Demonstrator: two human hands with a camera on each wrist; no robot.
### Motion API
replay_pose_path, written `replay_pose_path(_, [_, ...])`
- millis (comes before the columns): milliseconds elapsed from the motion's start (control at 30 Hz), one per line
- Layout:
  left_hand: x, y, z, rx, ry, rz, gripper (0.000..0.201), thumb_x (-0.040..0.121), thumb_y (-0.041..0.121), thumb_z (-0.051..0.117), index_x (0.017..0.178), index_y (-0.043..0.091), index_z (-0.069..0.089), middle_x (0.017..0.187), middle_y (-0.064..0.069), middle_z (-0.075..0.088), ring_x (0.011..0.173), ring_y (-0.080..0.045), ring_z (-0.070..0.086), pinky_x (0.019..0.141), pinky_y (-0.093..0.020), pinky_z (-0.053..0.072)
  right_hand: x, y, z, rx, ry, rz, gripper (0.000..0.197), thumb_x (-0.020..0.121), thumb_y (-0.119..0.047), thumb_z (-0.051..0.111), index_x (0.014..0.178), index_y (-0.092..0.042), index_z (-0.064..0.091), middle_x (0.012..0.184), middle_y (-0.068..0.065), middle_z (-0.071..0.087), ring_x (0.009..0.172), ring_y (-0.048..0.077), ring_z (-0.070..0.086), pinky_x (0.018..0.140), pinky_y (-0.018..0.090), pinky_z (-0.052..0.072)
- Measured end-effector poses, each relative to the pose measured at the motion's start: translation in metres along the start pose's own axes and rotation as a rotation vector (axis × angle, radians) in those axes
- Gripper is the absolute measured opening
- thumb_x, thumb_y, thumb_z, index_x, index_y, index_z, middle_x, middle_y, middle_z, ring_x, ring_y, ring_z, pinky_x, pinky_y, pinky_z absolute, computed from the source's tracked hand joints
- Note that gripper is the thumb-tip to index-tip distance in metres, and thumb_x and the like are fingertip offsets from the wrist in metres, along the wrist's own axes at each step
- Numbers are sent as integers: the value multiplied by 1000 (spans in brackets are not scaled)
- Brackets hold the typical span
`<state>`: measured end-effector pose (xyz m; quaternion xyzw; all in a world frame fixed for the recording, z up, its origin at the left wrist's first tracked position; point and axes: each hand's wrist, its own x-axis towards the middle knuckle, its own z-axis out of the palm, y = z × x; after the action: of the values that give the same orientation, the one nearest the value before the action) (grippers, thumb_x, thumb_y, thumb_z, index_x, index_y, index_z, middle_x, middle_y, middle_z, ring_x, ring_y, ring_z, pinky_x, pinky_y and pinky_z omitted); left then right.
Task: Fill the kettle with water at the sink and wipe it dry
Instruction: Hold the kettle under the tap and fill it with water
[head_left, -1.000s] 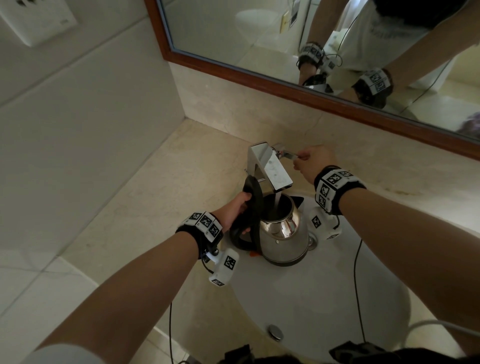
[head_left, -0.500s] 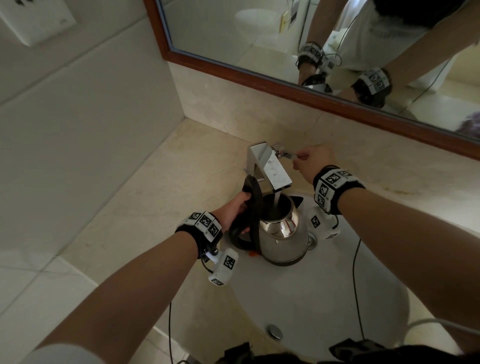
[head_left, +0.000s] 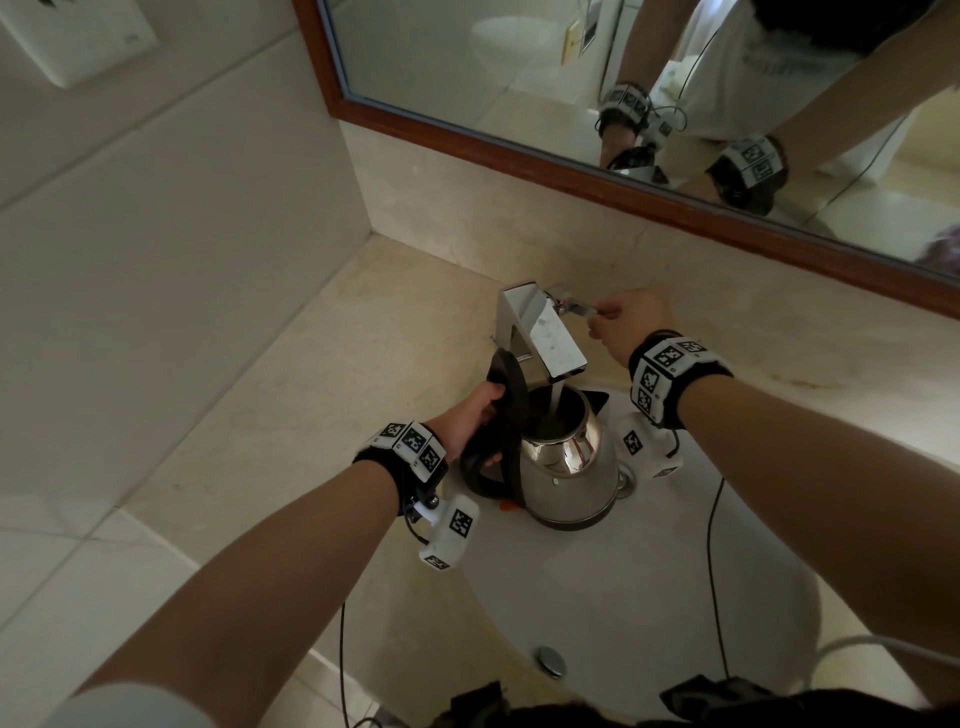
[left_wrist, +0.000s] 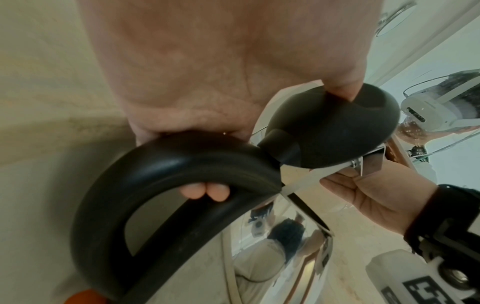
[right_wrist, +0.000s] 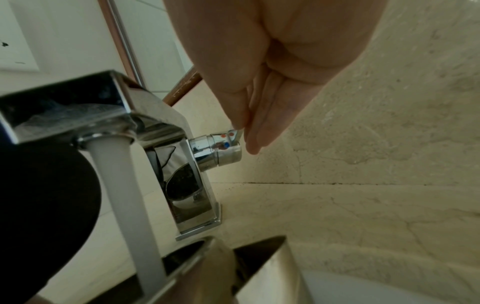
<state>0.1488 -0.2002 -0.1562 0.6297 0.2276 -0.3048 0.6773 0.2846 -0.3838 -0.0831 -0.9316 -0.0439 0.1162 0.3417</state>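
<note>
A steel kettle (head_left: 566, 478) stands in the white sink (head_left: 623, 597) under the chrome faucet (head_left: 540, 332), with its black lid (left_wrist: 324, 123) tipped open. A stream of water (right_wrist: 124, 195) runs from the spout into the kettle's mouth. My left hand (head_left: 475, 415) grips the black handle (left_wrist: 182, 164), fingers curled round it and the thumb against the lid. My right hand (head_left: 623, 322) is at the faucet's right side and pinches the thin faucet lever (right_wrist: 237, 132) between thumb and fingers.
A beige stone counter (head_left: 311, 415) surrounds the sink, with a tiled wall on the left and a wood-framed mirror (head_left: 623, 78) behind. A round chrome fitting (head_left: 550, 661) sits on the sink's near wall. Thin cables hang from both wrists over the basin.
</note>
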Motion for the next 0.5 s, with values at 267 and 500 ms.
replay_pose_path(267, [-1, 1, 1, -6, 4, 0, 75, 71, 63, 36, 104, -1, 59, 80, -15, 61, 63, -24, 59, 62, -27, 49, 0, -1, -2, -24, -7, -2, 18, 91, -18, 59, 102, -8, 71, 95, 13, 74, 93, 29, 68, 89, 45, 55])
replay_pose_path(500, [0, -1, 0, 9, 11, -6, 76, 71, 64, 37, 106, -1, 58, 78, -13, 62, 63, -23, 60, 62, -28, 49, 0, -1, -2, -9, -6, 4, 20, 91, -18, 59, 105, -8, 70, 95, 12, 74, 93, 28, 68, 89, 45, 55])
